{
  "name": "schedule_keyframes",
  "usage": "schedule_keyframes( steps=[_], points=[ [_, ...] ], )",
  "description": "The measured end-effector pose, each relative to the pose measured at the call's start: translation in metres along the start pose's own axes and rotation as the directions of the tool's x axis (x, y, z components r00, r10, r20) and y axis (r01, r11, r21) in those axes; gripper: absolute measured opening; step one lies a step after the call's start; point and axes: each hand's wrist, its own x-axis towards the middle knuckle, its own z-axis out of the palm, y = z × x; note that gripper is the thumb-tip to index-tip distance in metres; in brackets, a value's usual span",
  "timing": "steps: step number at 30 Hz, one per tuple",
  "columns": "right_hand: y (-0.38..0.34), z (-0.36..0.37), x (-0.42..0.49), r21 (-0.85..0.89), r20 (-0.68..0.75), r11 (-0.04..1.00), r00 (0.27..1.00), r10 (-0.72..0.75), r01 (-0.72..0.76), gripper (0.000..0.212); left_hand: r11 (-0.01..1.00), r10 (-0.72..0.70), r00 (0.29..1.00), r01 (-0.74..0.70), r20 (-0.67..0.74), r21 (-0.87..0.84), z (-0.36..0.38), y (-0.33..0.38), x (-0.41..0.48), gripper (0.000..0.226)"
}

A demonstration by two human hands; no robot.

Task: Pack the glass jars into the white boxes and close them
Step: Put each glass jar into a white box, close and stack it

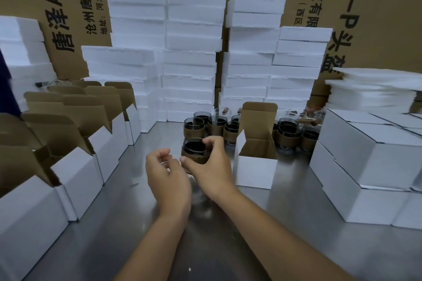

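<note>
My right hand (209, 167) grips a glass jar (194, 151) with a dark inside and a brown band, held just above the metal table (228, 246) at the centre. Beside it on the left, my left hand (166, 175) has its fingers loosely curled; whether it touches the jar I cannot tell. To the right of the jar stands an open white box (254, 171) with its brown-lined lid flap up. Behind the box and the hands, several more glass jars (217, 124) cluster on the table.
A row of open white boxes (75, 166) lines the left side. Closed white boxes (365, 159) are stacked at the right, with a pile of white foam sheets (374, 91) behind them. Foam box stacks (189, 52) and brown cartons (376, 7) wall off the back.
</note>
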Motion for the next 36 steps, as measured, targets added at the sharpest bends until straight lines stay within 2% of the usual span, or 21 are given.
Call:
schedule_keyframes(
  steps=[3, 6, 10, 13, 18, 22, 26, 28, 30, 36],
  points=[
    [-0.018, -0.021, -0.017, 0.301, 0.045, 0.952, 0.998, 0.045, -0.056, 0.062, 1.0, 0.007, 1.0, -0.007, 0.013, -0.024, -0.004, 0.004, -0.004, 0.012],
    [-0.029, -0.048, -0.036, 0.455, 0.072, 0.882, 0.992, 0.099, -0.121, 0.056, 0.995, 0.02, 0.989, -0.004, 0.145, -0.104, -0.006, 0.012, -0.015, 0.011],
    [-0.029, -0.079, -0.053, 0.641, 0.148, 0.738, 0.977, 0.153, -0.212, 0.054, 0.99, 0.051, 0.942, -0.003, 0.332, -0.144, -0.006, 0.024, -0.032, 0.019],
    [-0.02, -0.093, -0.064, 0.696, 0.184, 0.675, 0.969, 0.165, -0.247, 0.039, 0.988, 0.061, 0.88, 0.013, 0.471, -0.151, -0.006, 0.03, -0.045, 0.02],
    [0.0, -0.104, -0.074, 0.74, 0.201, 0.599, 0.95, 0.238, -0.307, 0.039, 0.998, 0.021, 0.712, 0.026, 0.702, -0.057, -0.005, 0.03, -0.059, 0.015],
    [0.008, -0.104, -0.077, 0.794, 0.253, 0.502, 0.938, 0.238, -0.342, 0.035, 0.998, 0.029, 0.65, -0.061, 0.759, 0.014, -0.007, 0.025, -0.064, 0.013],
    [0.011, -0.098, -0.077, 0.75, 0.252, 0.558, 0.934, 0.253, -0.354, 0.051, 0.997, 0.023, 0.657, -0.067, 0.753, 0.028, -0.01, 0.026, -0.064, 0.039],
    [0.014, -0.097, -0.076, 0.716, 0.243, 0.605, 0.937, 0.252, -0.348, 0.05, 0.996, 0.017, 0.674, -0.077, 0.739, 0.047, -0.01, 0.026, -0.064, 0.047],
    [0.015, -0.095, -0.076, 0.682, 0.21, 0.655, 0.945, 0.252, -0.326, 0.047, 0.994, 0.018, 0.689, -0.092, 0.725, 0.062, -0.009, 0.023, -0.063, 0.047],
    [0.018, -0.091, -0.075, 0.585, 0.127, 0.771, 0.968, 0.217, -0.25, 0.06, 0.994, 0.038, 0.721, -0.098, 0.692, 0.048, -0.007, 0.022, -0.061, 0.041]
  ],
)
